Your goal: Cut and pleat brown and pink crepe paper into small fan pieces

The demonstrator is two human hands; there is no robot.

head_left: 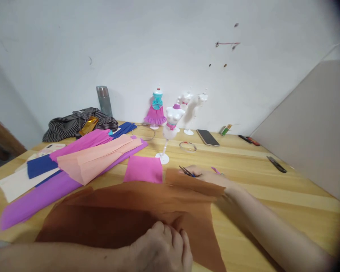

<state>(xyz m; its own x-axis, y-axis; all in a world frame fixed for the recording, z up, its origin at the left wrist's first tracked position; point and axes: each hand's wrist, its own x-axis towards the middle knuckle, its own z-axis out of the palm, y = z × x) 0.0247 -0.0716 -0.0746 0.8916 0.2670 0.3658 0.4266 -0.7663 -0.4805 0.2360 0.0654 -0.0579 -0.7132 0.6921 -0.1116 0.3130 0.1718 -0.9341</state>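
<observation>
A large sheet of brown crepe paper point(124, 200) spreads across the near part of the table. My left hand point(164, 245) is closed on it near the bottom middle, pinching up creases. My right hand point(197, 172) lies beyond the paper's far edge, closed around small scissors point(187, 172) with dark blades and a bit of blue at the handle. The blades point left. A brown flap at the sheet's far right covers part of that hand and wrist. Just left of the scissors lies a square of pink paper point(144, 169).
Purple paper point(42, 198), peach paper point(99, 156) and other coloured sheets pile up on the left. A white mannequin point(172, 117) stands mid-table, with several more by the wall. Farther right are a phone point(207, 137), a bracelet-like ring point(187, 146) and a dark-handled tool point(277, 164).
</observation>
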